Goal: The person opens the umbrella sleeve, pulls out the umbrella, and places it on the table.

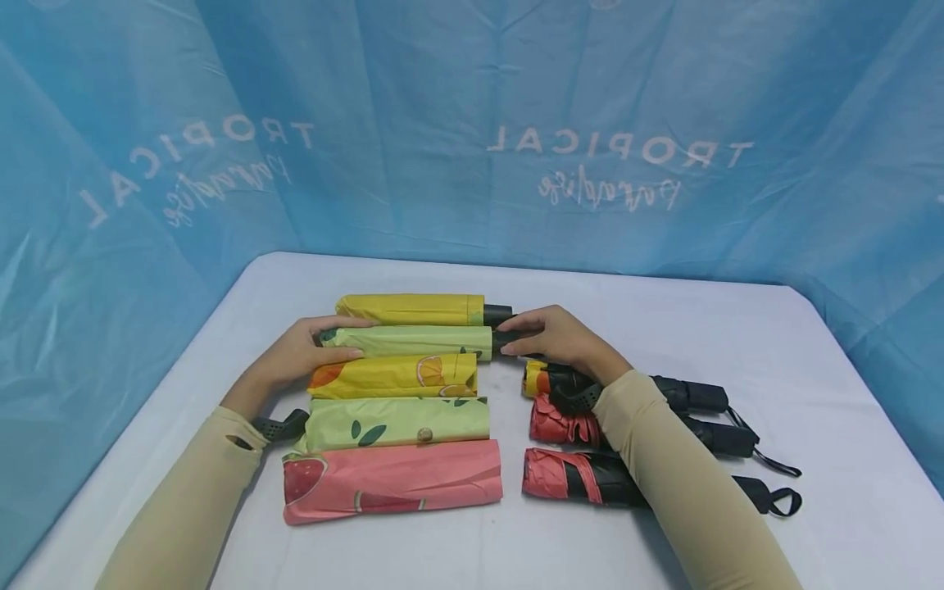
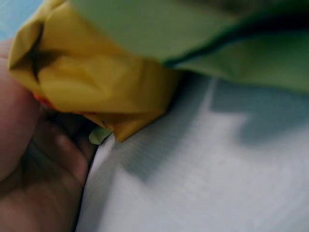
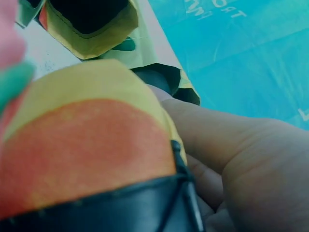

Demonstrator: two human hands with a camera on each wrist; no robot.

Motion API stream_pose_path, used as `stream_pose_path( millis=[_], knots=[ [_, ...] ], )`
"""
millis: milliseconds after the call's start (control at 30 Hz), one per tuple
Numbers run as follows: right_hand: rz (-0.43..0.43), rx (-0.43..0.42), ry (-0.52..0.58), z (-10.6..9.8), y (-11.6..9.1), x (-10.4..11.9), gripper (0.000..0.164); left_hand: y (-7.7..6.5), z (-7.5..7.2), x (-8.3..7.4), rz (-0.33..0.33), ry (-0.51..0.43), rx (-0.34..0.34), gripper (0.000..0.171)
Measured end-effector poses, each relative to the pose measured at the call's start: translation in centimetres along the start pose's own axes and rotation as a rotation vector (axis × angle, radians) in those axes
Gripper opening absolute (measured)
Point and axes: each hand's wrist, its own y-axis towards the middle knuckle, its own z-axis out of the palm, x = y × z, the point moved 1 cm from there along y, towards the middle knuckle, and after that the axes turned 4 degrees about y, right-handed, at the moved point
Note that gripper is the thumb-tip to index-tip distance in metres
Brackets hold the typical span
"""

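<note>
A light green umbrella cover (image 1: pixel 413 341) with a dark umbrella in it lies across the table, second from the back. My left hand (image 1: pixel 306 352) holds its left end between thumb and fingers. At its right end my right hand (image 1: pixel 556 336) pinches the dark umbrella end at the cover's mouth; in the right wrist view the fingers are partly hidden behind a yellow-and-orange folded umbrella (image 3: pixel 91 145). Behind it lies a yellow cover (image 1: pixel 409 309) with a black end sticking out. In front, close to my left hand, is a yellow cover with orange slices (image 1: pixel 391 377).
Nearer me lie a green leaf-print cover (image 1: pixel 398 422) and a pink watermelon-print cover (image 1: pixel 398 483). Three folded umbrellas with black handles, one of them red and black (image 1: pixel 575 477), lie partly under my right arm. Blue curtains (image 1: pixel 472 164) hang behind the white table (image 1: pixel 487 557).
</note>
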Motion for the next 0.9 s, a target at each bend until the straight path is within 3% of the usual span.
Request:
stream_pose_path(
  millis=[367,900],
  knots=[
    [0.009,0.011,-0.005,-0.3,-0.5,0.1,0.040,0.2,0.0,0.1,-0.019,-0.006,-0.012,0.049],
    [0.004,-0.033,-0.177,-2.0,-2.4,0.1,0.037,0.1,0.0,0.0,-0.014,0.001,0.015,0.053]
  ],
)
